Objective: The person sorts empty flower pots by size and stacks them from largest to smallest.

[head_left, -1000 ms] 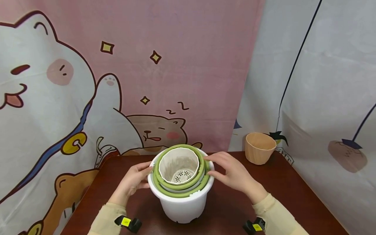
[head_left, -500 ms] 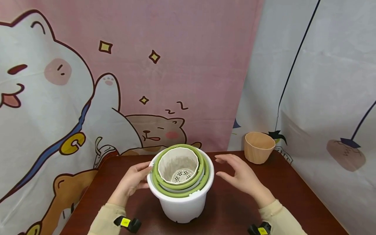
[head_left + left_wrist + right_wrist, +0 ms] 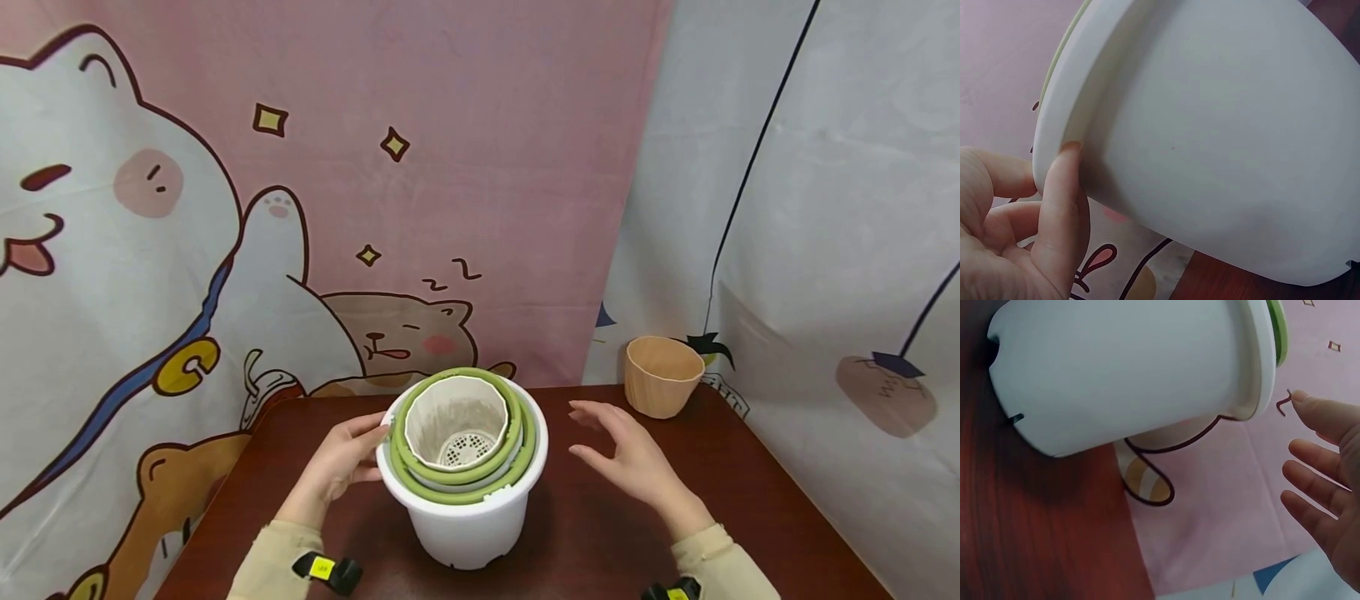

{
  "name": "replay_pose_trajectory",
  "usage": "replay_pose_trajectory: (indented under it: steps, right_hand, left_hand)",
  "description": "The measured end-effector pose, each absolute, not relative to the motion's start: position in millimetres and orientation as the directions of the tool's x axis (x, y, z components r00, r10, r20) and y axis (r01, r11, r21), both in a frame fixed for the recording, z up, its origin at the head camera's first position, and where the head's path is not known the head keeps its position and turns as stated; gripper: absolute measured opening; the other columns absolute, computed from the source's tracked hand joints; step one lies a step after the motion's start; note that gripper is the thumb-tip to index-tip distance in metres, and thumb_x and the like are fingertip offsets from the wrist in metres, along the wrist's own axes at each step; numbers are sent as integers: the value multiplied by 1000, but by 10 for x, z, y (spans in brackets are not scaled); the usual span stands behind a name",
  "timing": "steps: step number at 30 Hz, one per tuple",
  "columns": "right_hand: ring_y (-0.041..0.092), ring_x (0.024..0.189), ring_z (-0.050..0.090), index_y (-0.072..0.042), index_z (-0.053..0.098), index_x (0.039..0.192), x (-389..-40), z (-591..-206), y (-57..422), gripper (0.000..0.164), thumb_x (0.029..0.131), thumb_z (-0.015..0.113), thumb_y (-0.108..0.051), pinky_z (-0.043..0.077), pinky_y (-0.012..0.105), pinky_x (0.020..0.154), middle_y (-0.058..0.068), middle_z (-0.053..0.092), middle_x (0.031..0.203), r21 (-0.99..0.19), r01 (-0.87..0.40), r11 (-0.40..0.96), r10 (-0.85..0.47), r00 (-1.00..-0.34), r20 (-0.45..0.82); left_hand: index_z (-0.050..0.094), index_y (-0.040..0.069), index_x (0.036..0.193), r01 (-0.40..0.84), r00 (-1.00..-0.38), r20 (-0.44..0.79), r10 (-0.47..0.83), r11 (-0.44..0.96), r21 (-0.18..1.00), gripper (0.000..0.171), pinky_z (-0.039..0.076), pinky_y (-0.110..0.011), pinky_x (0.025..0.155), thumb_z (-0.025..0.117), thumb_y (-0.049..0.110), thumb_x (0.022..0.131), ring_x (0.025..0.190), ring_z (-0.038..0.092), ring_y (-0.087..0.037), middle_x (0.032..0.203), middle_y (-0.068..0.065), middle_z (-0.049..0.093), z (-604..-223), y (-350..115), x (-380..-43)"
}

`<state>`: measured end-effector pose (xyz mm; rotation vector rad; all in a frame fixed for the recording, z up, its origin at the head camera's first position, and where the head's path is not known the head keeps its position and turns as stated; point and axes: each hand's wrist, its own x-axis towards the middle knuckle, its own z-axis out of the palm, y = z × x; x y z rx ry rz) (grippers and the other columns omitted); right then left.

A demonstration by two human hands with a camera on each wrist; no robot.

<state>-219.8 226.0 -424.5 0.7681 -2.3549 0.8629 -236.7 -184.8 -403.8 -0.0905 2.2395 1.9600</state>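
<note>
A large white flower pot point(image 3: 467, 529) stands on the table, with smaller pots nested inside it. Two green rims point(image 3: 465, 497) show within its mouth, and innermost sits a white pot point(image 3: 453, 417) with a wavy rim and a perforated bottom. My left hand point(image 3: 341, 462) pinches the large pot's rim at its left side; the left wrist view has a finger point(image 3: 1063, 200) hooked under the lip. Apart from the stack, to its right, my right hand point(image 3: 633, 458) hovers with fingers spread and holds nothing. Only the rims of the middle pots can be seen.
A peach-coloured pot point(image 3: 660, 392) stands at the table's back right corner. The dark red-brown table point(image 3: 600, 542) backs onto a cartoon-printed curtain point(image 3: 510, 208), with a pale curtain point(image 3: 810, 250) along the right.
My right hand has let go of the rims at the stack's right side and moved off to the right. The left hand and the pots have stayed in place.
</note>
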Motion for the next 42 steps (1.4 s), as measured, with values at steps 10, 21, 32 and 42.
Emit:
replay_pose_trajectory:
  steps: [10,21,32,42]
  right_hand:
    - [18,104,62,-10,60,131,-2261,-4499,2436,61,76,87,-16,53,44,87,-3,67,115,-403,-579,709,-282,-756,590]
    - [27,96,65,-5,57,132,-2363,-4729,2761,60,79,85,-14,55,50,81,6,67,113,-408,-502,762,-237,-804,546]
    - [35,101,63,-3,53,136,-2559,-4712,3158,59,84,79,-14,54,57,86,18,63,120,-432,-391,813,-187,-877,442]
    - [41,105,62,-1,47,141,-2779,-4505,3407,63,87,77,-17,52,61,87,24,59,126,-436,-288,852,-138,-929,344]
  left_hand:
    - [54,-2,138,-148,-985,-158,66,140,979,44,61,-34,58,61,17,99,71,66,-19,91,-11,67,-4029,-1850,-2358]
    - [55,0,138,-153,-985,-163,64,138,979,42,61,-34,59,61,16,99,71,66,-20,91,-11,66,-4050,-1840,-2376]
    - [55,-1,138,-155,-984,-165,68,133,979,42,61,-35,59,61,16,99,70,66,-20,90,-11,67,-4047,-1844,-2377]
    - [55,-2,138,-142,-985,-153,82,133,981,43,61,-35,59,61,17,99,70,66,-20,91,-12,67,-4053,-1857,-2378]
